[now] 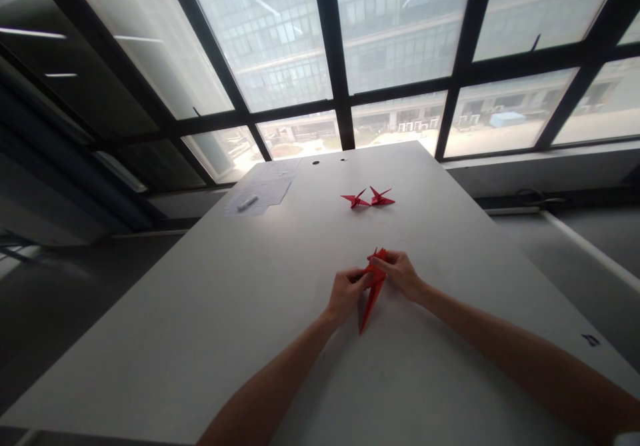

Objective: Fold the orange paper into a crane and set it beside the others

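A partly folded piece of red origami paper (373, 296) is held between both hands above the white table (280, 266). Its long pointed end hangs down toward me, and smaller points stick up at the far end. My left hand (347, 293) is closed, pinching the paper's left edge near the middle. Closed too, my right hand (401, 274) grips the upper right part with thumb and fingers. Farther back on the table, two finished-looking red paper cranes stand side by side, a left crane (357, 200) and a right crane (382, 197).
White paper sheets (277, 193) lie at the table's far left, with a white marker-like tube (247, 202) on top. A dark round hole (315, 163) is near the far edge. A small dark mark (591, 341) is at the right edge. Tall windows (400, 26) rise behind.
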`<act>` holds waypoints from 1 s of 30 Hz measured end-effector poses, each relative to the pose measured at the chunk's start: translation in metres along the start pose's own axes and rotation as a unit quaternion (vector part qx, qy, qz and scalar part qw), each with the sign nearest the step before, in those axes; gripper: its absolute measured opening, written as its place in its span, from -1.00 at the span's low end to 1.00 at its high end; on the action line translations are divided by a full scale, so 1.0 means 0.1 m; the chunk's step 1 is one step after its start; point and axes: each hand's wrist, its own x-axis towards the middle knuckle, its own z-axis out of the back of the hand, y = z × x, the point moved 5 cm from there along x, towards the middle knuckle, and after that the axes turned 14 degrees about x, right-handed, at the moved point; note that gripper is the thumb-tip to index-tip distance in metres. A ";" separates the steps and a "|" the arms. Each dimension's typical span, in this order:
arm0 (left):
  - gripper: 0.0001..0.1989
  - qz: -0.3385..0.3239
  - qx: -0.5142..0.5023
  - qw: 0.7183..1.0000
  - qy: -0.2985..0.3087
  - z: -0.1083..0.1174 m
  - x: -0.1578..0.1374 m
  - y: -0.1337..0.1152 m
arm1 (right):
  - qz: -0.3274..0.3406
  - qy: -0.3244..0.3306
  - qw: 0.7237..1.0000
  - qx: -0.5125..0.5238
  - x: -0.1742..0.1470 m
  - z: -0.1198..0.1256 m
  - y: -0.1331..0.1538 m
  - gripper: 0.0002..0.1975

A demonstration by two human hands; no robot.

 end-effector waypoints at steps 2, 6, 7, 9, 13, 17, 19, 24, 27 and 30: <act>-0.63 0.002 -0.005 1.000 0.009 0.00 0.00 -0.03 | -0.005 0.002 1.000 -0.006 0.00 0.00 0.00 -0.64; -0.64 0.016 0.014 0.999 0.046 -0.01 0.00 -0.04 | 0.004 -0.010 1.000 -0.022 0.01 0.03 0.00 -0.62; -0.63 0.028 0.005 0.999 0.031 0.01 0.00 -0.02 | 0.010 -0.008 1.000 -0.023 0.02 0.03 0.00 -0.62; -0.62 0.060 -0.059 0.996 -0.021 0.08 0.02 0.03 | 0.047 -0.003 0.998 -0.041 0.02 0.03 0.01 -0.62; -0.65 0.106 -0.278 0.950 -0.094 0.20 0.06 0.15 | 0.201 0.038 0.959 -0.197 -0.05 -0.04 0.10 -0.77; -0.82 0.142 -0.407 0.898 -0.089 0.23 0.09 0.22 | 0.285 0.156 0.891 -0.317 -0.17 -0.21 0.12 -0.68; -0.89 0.164 -0.430 0.884 -0.077 0.21 0.09 0.25 | 0.313 0.174 0.871 -0.335 -0.21 -0.25 0.15 -0.62; -0.88 0.168 -0.415 0.893 -0.040 0.15 0.08 0.24 | 0.344 0.162 0.872 -0.309 -0.24 -0.24 0.25 -0.64; -0.85 0.158 -0.401 0.902 -0.017 0.12 0.06 0.21 | 0.342 0.148 0.882 -0.289 -0.24 -0.22 0.29 -0.64; -0.84 0.150 -0.399 0.904 -0.002 0.11 0.05 0.20 | 0.341 0.148 0.885 -0.281 -0.24 -0.21 0.30 -0.65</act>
